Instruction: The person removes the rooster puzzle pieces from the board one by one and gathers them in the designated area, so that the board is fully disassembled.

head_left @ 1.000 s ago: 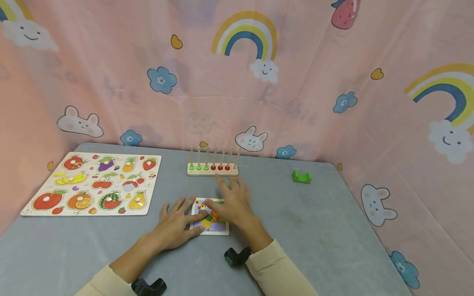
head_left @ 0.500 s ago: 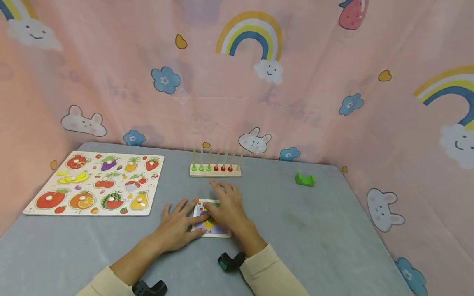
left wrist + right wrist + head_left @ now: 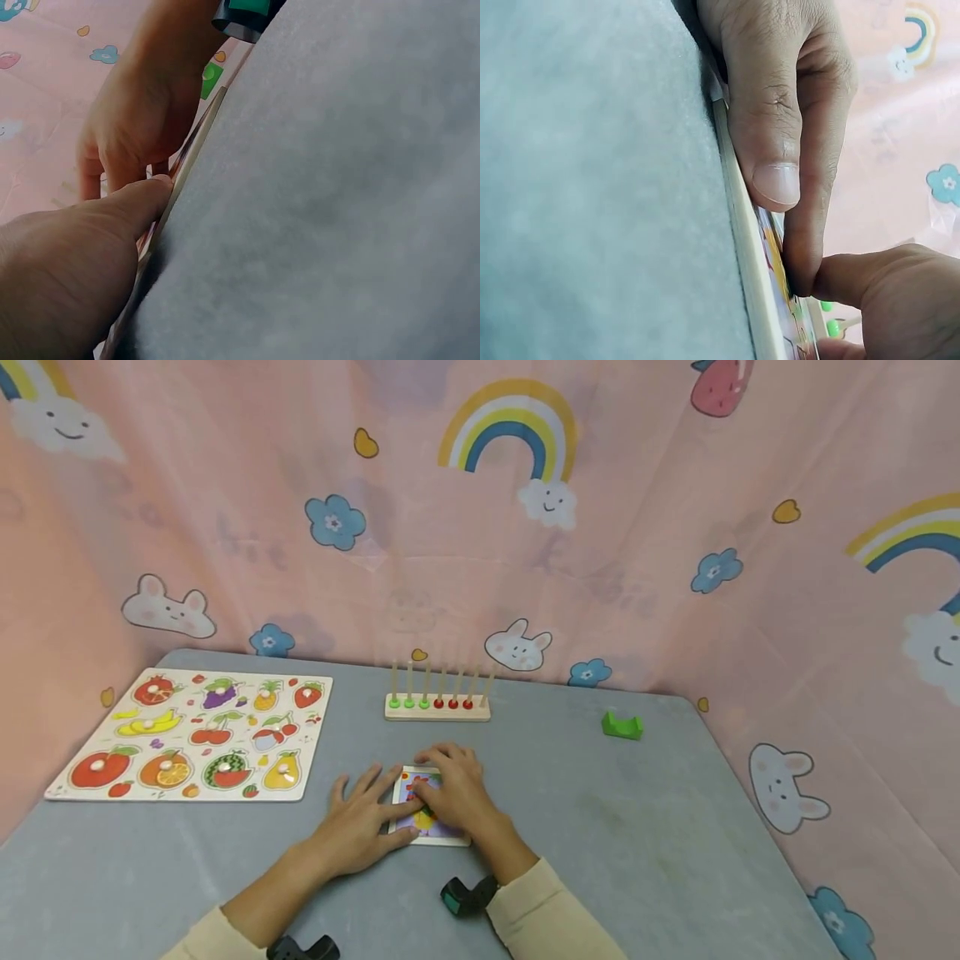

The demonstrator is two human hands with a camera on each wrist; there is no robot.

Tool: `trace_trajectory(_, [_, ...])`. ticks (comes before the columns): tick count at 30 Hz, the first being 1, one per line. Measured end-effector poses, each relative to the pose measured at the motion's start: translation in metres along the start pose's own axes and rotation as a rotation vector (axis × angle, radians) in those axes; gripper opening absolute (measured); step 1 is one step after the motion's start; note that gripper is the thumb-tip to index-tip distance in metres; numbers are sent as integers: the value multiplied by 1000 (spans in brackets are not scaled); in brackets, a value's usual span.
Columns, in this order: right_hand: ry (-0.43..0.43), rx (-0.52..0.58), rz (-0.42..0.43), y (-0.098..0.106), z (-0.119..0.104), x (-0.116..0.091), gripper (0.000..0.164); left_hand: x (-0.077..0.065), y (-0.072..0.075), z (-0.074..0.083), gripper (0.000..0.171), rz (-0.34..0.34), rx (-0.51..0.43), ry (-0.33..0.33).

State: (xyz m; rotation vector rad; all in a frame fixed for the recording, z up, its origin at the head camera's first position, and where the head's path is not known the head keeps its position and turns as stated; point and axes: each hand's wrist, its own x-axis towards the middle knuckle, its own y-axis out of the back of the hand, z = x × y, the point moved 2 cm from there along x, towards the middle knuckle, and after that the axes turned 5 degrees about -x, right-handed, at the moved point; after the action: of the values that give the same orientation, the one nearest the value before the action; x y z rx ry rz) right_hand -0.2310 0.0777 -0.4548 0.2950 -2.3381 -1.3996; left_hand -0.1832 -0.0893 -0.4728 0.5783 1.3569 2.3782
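Note:
A small picture puzzle board (image 3: 429, 832) with a light wooden rim lies on the table, its brightly coloured picture partly covered by both hands. Spread over its left side, my left hand (image 3: 358, 823) keeps its thumb near the front edge and its index finger on the picture. My right hand (image 3: 459, 789) rests on the upper right part, fingers bent loosely downward. In the right wrist view, the tip of the right thumb (image 3: 836, 277) meets the left index fingertip (image 3: 802, 281) over the picture. The left wrist view shows the left thumb (image 3: 146, 199) along the board's edge.
A large fruit knob puzzle (image 3: 288, 792) lies to the left. Behind the hands stands a peg counting stand (image 3: 438, 713) with green and red beads. A green notched block (image 3: 622, 727) sits at the right. A pink patterned curtain (image 3: 637, 468) borders the grey table (image 3: 600, 860).
My right hand has drawn back toward me over the board, its fingers going from stretched to bent. My left hand has stayed in place. The head view has shifted slightly.

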Motion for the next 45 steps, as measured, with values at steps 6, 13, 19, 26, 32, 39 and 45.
trace_trajectory(6, [-24, -24, -61, 0, -4, 1, 13, -1, 1, 0, 45, 5, -2, -1])
trace_trajectory(13, [-50, -63, -131, 3, -8, 3, 10, -2, 0, 1, 45, -5, -16, 1])
trace_trajectory(19, [-74, -63, -177, 6, -7, 4, 8, -2, -1, 2, 44, -3, -14, -3])
trace_trajectory(26, [-65, 10, -131, 3, -2, 3, 9, -2, -1, 3, 44, 1, -24, -8])
trace_trajectory(32, [4, 71, -51, 1, 0, 3, 12, -2, -1, 2, 45, -2, -14, -2])
trace_trajectory(39, [135, 108, 3, 0, 4, 2, 17, -1, 0, 1, 45, -9, -24, 7])
trace_trajectory(45, [161, 82, -67, 2, 5, 5, 24, -1, 1, 1, 45, -6, -22, 7])
